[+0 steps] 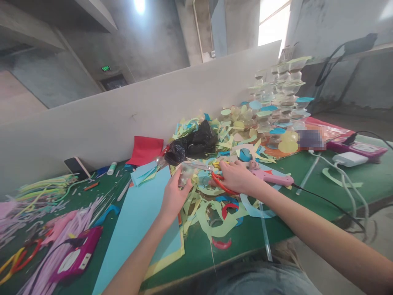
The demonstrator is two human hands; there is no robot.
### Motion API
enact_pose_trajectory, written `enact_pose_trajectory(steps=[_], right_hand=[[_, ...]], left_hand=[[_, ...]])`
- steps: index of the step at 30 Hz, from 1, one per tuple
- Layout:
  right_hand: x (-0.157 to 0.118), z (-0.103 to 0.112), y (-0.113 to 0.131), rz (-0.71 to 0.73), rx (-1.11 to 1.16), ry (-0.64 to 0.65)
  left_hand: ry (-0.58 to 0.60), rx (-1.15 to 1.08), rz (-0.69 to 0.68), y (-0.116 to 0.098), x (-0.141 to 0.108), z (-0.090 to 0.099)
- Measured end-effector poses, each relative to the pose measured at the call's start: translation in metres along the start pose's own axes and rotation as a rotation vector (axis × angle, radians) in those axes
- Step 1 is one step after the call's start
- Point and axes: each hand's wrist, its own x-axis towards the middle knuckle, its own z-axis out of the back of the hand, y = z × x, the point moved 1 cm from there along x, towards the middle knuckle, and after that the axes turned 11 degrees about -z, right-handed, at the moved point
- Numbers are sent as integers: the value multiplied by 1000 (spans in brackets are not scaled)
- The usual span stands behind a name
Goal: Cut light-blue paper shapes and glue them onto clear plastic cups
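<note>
My right hand (235,176) is closed on a pair of scissors (225,186) with red-orange handles. Their metal blades point left, toward my left hand (175,192). Between the thumb and fingers of that hand is a small clear rounded plastic piece (185,175), partly hidden by the fingers. The blade tips reach its upper edge; whether they touch it I cannot tell. Beneath both hands lie green, blue and red paper scraps (205,213). A pink glue gun (273,177) lies just right of my right hand.
Blue paper sheets (139,229) lie left of the scraps. Behind is a black plastic bag (196,141). Clear cup-like pieces with paper discs (288,88) stand stacked at back right. Chargers and cables (350,159) lie right; pink-purple strips (66,241) and a magenta power strip (76,254) lie left.
</note>
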Motion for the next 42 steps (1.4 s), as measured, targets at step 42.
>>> enact_pose_trajectory(steps=[42], right_hand=[[1, 6, 3, -73, 40, -21]], left_hand=[[-37, 44, -36, -2, 1, 1]])
